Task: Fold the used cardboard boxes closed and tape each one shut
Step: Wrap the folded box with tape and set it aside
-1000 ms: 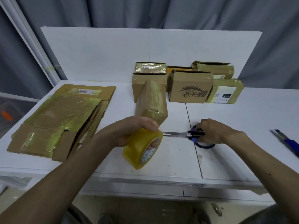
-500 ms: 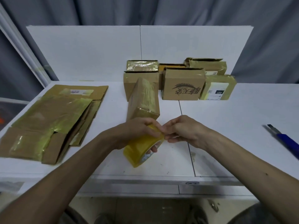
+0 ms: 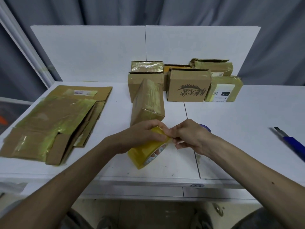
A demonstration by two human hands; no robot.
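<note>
The tape roll [image 3: 145,151] is held just above the near part of the white table [image 3: 247,121]. The left hand [image 3: 142,136] grips it with fingers curled through the core, while the right hand [image 3: 189,136] pinches at the loose end on the roll's upper edge. The likely trouble is there: the thin yellow film could split into a sliver if it is picked from one corner. It could also fold back and stick to itself or to the fingers, which would waste the strip meant for the seam. A pull with a slack left grip could also twist the roll free near the table's front edge. The box [image 3: 148,104] lies just beyond the hands, long and already shiny with old tape. Counted outward there is one roll, one box in front, and six boxes [image 3: 188,86] clustered at the back, as far as can be made out. There is also one pile of flattened cartons [image 3: 54,119] at the left — its layers cannot be counted — one pair of scissors [image 3: 205,128], mostly hidden behind the right hand, and one blue knife [image 3: 292,142] at the right.
</note>
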